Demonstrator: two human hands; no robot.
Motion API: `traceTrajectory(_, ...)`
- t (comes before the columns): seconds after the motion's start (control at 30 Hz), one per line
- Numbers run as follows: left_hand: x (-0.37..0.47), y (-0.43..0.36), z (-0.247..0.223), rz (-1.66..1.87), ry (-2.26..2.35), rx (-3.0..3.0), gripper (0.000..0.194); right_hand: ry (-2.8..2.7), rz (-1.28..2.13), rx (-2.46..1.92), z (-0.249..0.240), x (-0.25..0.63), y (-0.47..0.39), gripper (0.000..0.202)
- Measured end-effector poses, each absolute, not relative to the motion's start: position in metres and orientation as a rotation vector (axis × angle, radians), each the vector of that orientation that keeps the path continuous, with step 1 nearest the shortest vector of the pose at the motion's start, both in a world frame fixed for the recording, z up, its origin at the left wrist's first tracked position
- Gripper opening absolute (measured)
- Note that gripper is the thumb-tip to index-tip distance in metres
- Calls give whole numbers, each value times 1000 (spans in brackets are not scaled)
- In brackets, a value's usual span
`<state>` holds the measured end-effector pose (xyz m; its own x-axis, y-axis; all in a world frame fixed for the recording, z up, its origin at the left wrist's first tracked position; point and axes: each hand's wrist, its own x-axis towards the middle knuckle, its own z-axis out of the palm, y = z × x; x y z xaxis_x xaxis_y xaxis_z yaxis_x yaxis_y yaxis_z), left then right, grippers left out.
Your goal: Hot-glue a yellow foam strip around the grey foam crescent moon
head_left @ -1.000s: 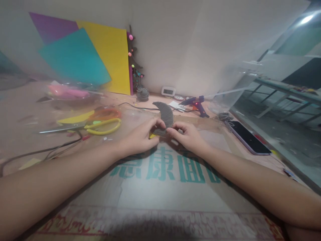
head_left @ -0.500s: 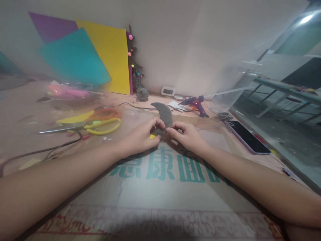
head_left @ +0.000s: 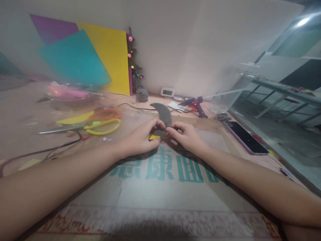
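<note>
Head view. My left hand (head_left: 146, 135) is curled to a narrow grip, fingertips on the lower part of a gray crescent (head_left: 164, 112) with a finely ribbed surface. My right hand (head_left: 187, 137) is likewise narrow, thumb and index finger pinched at the crescent's lower right edge. The fingers cover the contact points, so I read both grips as closed on it with fair confidence only. The crescent is at mid-view between the hands, its curved tip pointing up and left. A small flat yellow piece (head_left: 153, 137) shows between the left thumb and fingers.

Beneath the hands: a pale cardboard sheet (head_left: 150, 197) printed with large green characters and a red border, lying on a pinkish tabletop (head_left: 242, 155).

Left of the left hand: metal scissors (head_left: 104, 129) with one yellow and one orange handle loop, touching or overlapping a yellow strip (head_left: 76, 117); I cannot tell which. A black cable (head_left: 60, 146) runs below the blades.

Beyond the crescent: a white digital clock (head_left: 167, 91) near the wall, and to its right a dark blue glue gun (head_left: 197, 106) with a red light lit.

Right of the right hand, well apart: a black-screened phone (head_left: 247, 137) in a light purple case.
</note>
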<state>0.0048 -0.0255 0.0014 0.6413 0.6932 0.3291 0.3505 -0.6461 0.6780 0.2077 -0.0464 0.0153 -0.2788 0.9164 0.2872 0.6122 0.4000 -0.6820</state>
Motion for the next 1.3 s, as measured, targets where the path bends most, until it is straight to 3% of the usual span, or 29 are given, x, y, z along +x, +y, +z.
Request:
traceTrajectory(0.23,6,-24,-2,838,808,2288,23,-2017,597,-1300,15,208,-47,28)
traceTrajectory(0.47,7,-24,-1,894,849,2217,36,-1915,612,-1333,16,207,-48,25)
traceTrajectory(0.63,7,-21,3,999,907,2105,21,-1827,640,-1278,12,210,-47,25)
traceTrajectory(1.3,5,-15,3,1045,1126,1888,30,-1860,529,-1302,13,210,-45,24)
